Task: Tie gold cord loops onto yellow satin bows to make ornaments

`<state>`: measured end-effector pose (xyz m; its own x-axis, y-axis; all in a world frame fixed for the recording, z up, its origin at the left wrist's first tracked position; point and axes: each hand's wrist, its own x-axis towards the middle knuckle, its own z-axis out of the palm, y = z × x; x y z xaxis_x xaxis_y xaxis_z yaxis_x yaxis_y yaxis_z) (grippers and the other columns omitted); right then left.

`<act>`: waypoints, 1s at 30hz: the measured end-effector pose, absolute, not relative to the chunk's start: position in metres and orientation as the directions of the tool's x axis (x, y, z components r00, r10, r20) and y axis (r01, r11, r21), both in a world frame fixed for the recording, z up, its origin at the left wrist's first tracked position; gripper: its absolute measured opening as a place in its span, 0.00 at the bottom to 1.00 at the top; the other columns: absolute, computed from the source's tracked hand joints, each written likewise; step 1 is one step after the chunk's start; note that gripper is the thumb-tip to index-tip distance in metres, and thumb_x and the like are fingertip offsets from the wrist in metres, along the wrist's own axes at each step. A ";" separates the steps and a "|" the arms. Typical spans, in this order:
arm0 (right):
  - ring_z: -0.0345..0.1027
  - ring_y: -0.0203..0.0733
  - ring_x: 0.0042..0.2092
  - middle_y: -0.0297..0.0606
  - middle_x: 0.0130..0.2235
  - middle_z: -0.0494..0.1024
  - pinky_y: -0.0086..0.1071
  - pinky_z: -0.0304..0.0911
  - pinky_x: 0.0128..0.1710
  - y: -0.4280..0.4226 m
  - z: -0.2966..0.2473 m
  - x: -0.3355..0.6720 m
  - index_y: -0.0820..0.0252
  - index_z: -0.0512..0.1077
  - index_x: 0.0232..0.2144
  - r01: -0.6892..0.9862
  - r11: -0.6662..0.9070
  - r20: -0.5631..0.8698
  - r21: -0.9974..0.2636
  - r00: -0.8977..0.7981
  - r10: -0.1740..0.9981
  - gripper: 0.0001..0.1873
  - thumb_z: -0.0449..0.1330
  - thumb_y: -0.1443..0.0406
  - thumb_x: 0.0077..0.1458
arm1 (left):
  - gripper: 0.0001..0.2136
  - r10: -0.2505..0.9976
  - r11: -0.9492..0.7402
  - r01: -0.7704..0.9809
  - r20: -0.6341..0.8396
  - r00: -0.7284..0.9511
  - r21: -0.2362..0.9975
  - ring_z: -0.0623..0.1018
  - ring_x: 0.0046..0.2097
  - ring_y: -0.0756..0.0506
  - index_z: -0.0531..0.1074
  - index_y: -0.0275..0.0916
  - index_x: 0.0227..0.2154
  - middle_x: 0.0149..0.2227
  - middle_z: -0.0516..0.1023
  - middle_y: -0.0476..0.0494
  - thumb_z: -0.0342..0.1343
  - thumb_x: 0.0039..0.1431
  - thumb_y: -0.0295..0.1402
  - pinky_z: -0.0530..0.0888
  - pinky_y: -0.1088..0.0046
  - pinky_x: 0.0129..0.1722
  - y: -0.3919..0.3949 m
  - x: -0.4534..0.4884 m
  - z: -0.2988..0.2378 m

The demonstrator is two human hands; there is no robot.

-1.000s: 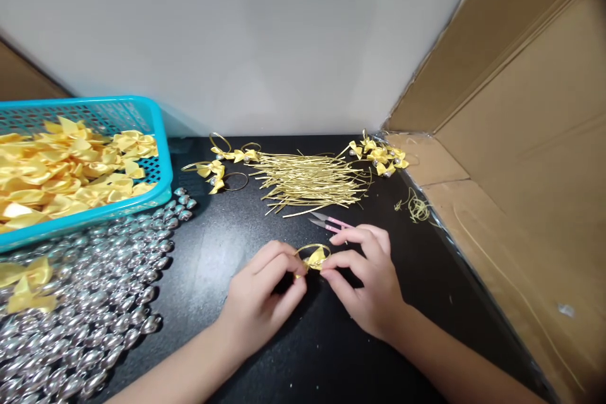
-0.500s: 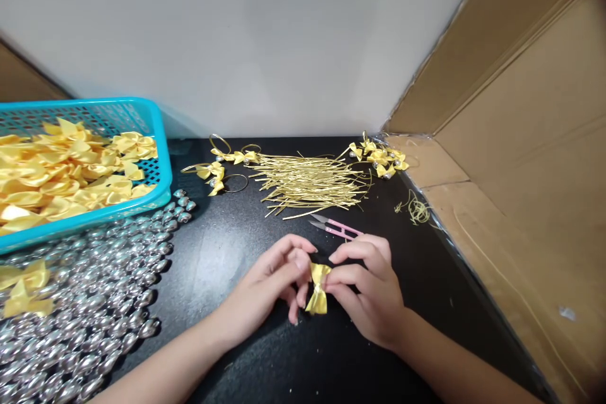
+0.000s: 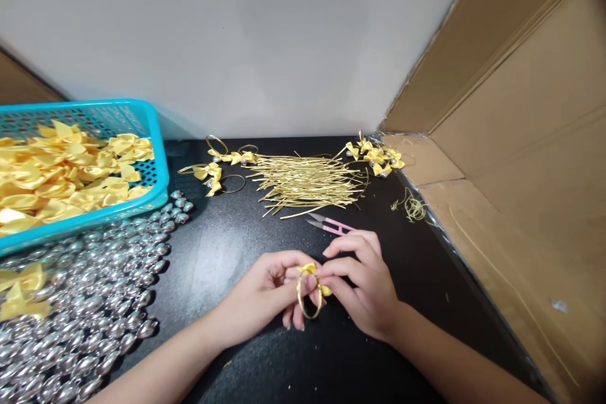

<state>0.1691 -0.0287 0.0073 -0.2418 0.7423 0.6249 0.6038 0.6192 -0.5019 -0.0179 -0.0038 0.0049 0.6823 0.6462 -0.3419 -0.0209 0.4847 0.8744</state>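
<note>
A yellow satin bow (image 3: 307, 268) with a gold cord loop (image 3: 310, 317) is held between my two hands above the black table. My left hand (image 3: 269, 287) is closed, its thumb pressing at the loop and the bow. From the other side, my right hand (image 3: 360, 284) pinches the bow between thumb and fingertips. The loop hangs toward me, and parts of the bow are hidden by fingers. Just beyond my right hand lie pink-handled thread snips (image 3: 326, 225), their handle end partly covered by the hand.
A blue basket (image 3: 163, 164) of yellow bows stands at the left, with many silver beads (image 3: 95, 322) spread before it. Gold cords (image 3: 307, 186) lie at the back, between finished-looking bows (image 3: 208, 175) and more bows (image 3: 379, 156). Tangled thread (image 3: 415, 207) lies near the cardboard (image 3: 473, 221).
The bow has been turned, so the gold loop now faces me. My left fingers have closed in on it; before, they were beside the bow. The view has shifted slightly.
</note>
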 end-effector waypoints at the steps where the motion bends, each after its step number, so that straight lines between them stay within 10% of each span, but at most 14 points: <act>1: 0.65 0.41 0.41 0.34 0.35 0.74 0.38 0.63 0.44 -0.029 0.007 0.169 0.52 0.74 0.32 0.611 0.612 0.624 -0.503 -0.234 0.746 0.07 0.57 0.68 0.61 | 0.17 0.651 0.490 -0.029 -0.344 0.677 0.871 0.75 0.20 0.54 0.74 0.34 0.32 0.28 0.79 0.46 0.60 0.56 0.46 0.66 0.83 0.18 -0.003 -0.018 0.005; 30: 0.64 0.48 0.49 0.38 0.43 0.73 0.46 0.62 0.50 -0.031 0.009 0.167 0.54 0.74 0.33 0.667 0.526 0.571 -0.527 -0.180 0.801 0.06 0.61 0.70 0.53 | 0.19 0.709 0.474 0.006 -0.385 0.591 0.881 0.70 0.17 0.55 0.75 0.33 0.27 0.19 0.77 0.48 0.61 0.54 0.49 0.64 0.83 0.17 -0.007 -0.018 0.004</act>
<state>0.1672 -0.0308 0.0091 -0.1805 0.8011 0.5707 0.6672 0.5260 -0.5274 -0.0175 -0.0074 0.0037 0.5913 0.7087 -0.3849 0.0057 0.4736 0.8807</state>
